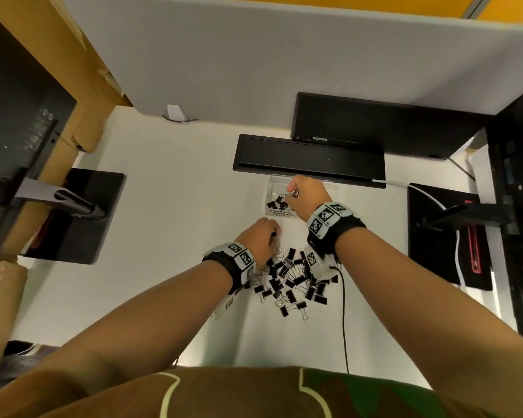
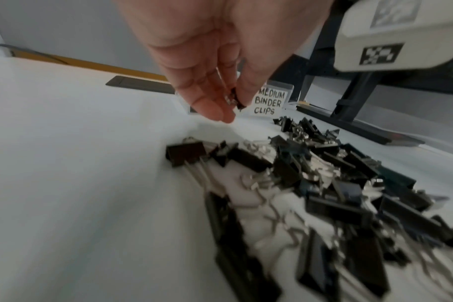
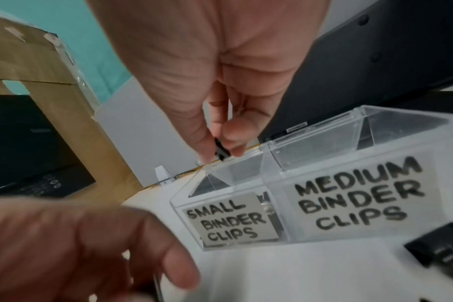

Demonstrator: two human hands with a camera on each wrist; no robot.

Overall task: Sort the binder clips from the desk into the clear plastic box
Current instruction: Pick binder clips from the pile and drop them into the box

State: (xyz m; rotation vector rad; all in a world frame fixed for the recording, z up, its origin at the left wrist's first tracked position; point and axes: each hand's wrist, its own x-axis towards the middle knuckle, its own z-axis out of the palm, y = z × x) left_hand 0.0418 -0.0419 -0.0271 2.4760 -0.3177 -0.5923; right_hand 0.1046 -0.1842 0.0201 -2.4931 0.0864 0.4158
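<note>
A heap of black binder clips (image 1: 290, 279) (image 2: 323, 183) lies on the white desk. Behind it stands the clear plastic box (image 1: 332, 187) (image 3: 323, 163), with compartments labelled SMALL BINDER CLIPS and MEDIUM BINDER CLIPS; several clips lie in the small side. My right hand (image 1: 307, 191) (image 3: 220, 151) hovers over the small compartment and pinches a small black clip (image 3: 221, 152) between thumb and fingers. My left hand (image 1: 260, 236) (image 2: 230, 106), just in front of the box at the heap's far edge, pinches another small clip (image 2: 236, 101) above the desk.
A black cable tray (image 1: 308, 159) and a monitor (image 1: 375, 125) sit behind the box. Monitor stands (image 1: 73, 215) (image 1: 447, 233) flank the work area. A black cable (image 1: 343, 312) runs from my right wrist toward the desk's front edge. Cardboard (image 1: 43, 86) rises at the left.
</note>
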